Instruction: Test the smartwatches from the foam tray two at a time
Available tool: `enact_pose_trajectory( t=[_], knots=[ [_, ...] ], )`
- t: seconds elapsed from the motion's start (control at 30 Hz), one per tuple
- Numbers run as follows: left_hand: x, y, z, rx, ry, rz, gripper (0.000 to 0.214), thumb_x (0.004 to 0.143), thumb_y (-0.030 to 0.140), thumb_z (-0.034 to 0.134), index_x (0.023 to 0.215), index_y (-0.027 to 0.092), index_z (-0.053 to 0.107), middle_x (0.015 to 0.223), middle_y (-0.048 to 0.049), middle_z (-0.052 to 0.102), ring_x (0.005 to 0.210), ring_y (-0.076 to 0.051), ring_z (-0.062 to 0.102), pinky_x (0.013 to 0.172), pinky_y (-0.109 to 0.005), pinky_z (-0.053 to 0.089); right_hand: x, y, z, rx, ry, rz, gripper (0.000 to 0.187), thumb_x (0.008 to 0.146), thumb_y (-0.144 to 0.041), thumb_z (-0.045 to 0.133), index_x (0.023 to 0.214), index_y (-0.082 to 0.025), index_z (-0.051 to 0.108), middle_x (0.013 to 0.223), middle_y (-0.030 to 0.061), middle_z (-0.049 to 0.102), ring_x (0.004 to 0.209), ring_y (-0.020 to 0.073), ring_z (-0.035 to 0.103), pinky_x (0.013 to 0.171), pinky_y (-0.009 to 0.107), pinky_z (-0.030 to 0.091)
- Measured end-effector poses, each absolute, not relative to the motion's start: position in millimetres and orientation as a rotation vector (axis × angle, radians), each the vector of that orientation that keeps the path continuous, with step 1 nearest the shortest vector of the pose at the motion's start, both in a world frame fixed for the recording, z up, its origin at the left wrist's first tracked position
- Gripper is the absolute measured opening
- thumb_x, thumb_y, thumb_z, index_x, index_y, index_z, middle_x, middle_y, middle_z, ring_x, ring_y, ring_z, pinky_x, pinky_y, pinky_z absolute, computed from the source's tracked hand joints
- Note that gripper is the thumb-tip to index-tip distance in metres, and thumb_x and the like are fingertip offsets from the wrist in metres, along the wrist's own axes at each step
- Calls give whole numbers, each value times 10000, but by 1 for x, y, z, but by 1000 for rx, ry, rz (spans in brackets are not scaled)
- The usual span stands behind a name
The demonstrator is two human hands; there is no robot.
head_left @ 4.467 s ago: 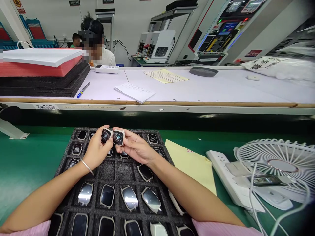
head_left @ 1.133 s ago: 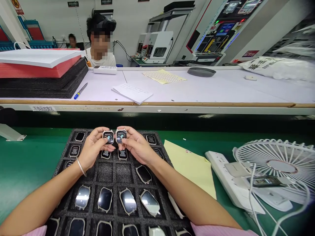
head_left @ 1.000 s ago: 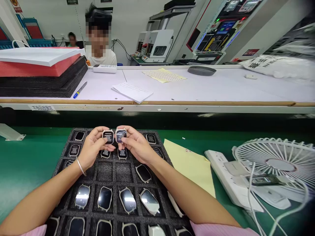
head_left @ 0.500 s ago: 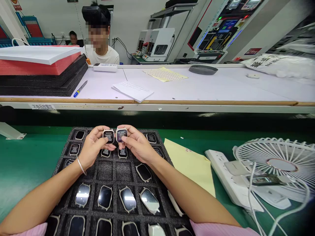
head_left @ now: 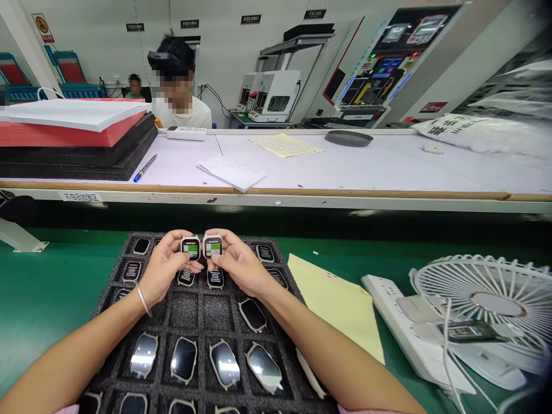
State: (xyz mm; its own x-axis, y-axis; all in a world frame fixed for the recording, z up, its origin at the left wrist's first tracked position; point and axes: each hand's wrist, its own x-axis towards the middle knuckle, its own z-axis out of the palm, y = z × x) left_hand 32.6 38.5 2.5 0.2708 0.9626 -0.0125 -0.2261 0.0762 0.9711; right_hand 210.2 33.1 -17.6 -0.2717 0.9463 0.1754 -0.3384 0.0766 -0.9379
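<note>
My left hand (head_left: 164,269) is closed round a small white smartwatch body (head_left: 190,248) whose lit screen shows green. My right hand (head_left: 239,265) grips a second, matching smartwatch body (head_left: 213,246), also lit green. I hold the two side by side, nearly touching, above the far rows of a black foam tray (head_left: 196,307). The tray's pockets hold several more watch bodies, dark-screened near me, some with lit screens in the far rows. Two pockets in the middle are empty.
A yellow sheet (head_left: 336,293) lies right of the tray on the green mat. A white power strip (head_left: 414,333) and a white fan (head_left: 487,299) with cables sit at the right. Across the white bench (head_left: 345,164) sits another person (head_left: 179,86); stacked foam (head_left: 73,138) is at the left.
Both watch screens changed from dark text pages to green displays. My hands kept their grip and hardly moved; the view tilted up slightly. The person opposite shifted their head.
</note>
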Motion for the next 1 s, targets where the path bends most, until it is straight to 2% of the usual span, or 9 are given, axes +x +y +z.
enact_pose_trajectory(
  t=[0.13, 0.3, 0.37, 0.53, 0.7, 1.0],
  knots=[
    [35, 39, 1, 1143, 883, 1091, 408, 672, 176, 718, 1042, 185, 545, 1029, -15, 631, 627, -132, 716, 630, -268, 599, 208, 34, -19, -718, -1212, 1437, 404, 740, -198, 750, 1097, -243, 566, 928, -17, 589, 646, 89, 571, 642, 269, 481],
    [35, 38, 2, 1092, 873, 1062, 283, 802, 374, 649, 989, 173, 578, 853, -6, 648, 575, -154, 700, 565, -296, 591, 206, 35, -19, -781, -1117, 1467, 259, 830, -374, 675, 1025, -221, 602, 811, -23, 592, 538, 86, 529, 525, 260, 425],
    [34, 37, 3, 1077, 853, 1059, 274, 816, 387, 627, 985, 176, 585, 842, -4, 649, 577, -163, 702, 562, -303, 590, 206, 35, -18, -762, -1077, 1495, 261, 830, -411, 666, 995, -214, 615, 770, -28, 584, 525, 90, 526, 511, 260, 418],
    [34, 36, 3, 1076, 839, 1063, 264, 760, 306, 659, 983, 181, 595, 921, -14, 661, 590, -161, 706, 581, -315, 599, 208, 34, -18, -766, -1086, 1495, 295, 767, -355, 739, 999, -221, 616, 800, -29, 605, 536, 91, 531, 513, 262, 423],
    [34, 36, 3, 1085, 847, 1053, 281, 731, 262, 653, 991, 178, 591, 944, -15, 667, 584, -156, 708, 587, -307, 605, 208, 34, -19, -784, -1116, 1469, 317, 763, -348, 747, 1011, -215, 600, 772, -36, 595, 529, 86, 526, 520, 257, 413],
    [34, 35, 5, 1110, 878, 1060, 275, 734, 269, 667, 980, 174, 590, 917, -8, 657, 577, -153, 708, 573, -297, 606, 209, 33, -18, -771, -1176, 1440, 295, 766, -270, 720, 1028, -227, 591, 855, -15, 590, 581, 97, 541, 550, 270, 443]
  ],
)
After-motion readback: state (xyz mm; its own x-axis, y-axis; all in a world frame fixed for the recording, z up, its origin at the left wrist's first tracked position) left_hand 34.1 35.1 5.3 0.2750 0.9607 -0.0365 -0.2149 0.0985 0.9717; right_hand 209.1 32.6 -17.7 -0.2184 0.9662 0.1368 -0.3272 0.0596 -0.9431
